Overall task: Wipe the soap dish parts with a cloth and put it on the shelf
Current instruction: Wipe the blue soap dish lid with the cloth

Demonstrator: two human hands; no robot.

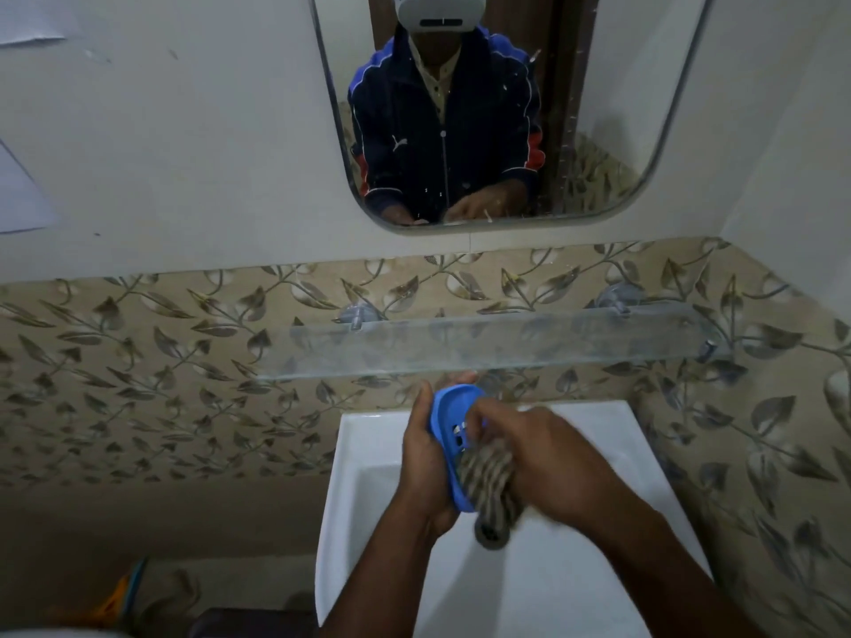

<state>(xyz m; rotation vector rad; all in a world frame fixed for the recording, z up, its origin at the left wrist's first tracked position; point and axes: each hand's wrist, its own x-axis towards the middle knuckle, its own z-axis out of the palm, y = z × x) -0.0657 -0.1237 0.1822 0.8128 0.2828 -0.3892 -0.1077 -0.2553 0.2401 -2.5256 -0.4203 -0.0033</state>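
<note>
Right hand [548, 458] motion-blurred, fingers covering much of the cloth [490, 490]; blue soap dish [449, 421] half hidden mid-frame; sink [598, 591] cut off at the bottom edge.

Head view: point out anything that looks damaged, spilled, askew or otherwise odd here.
Nothing stands out. The left hand holds the blue soap dish over the white sink while the right hand presses a striped cloth into it. The glass shelf above sits level, and the mirror shows only small specks.
</note>
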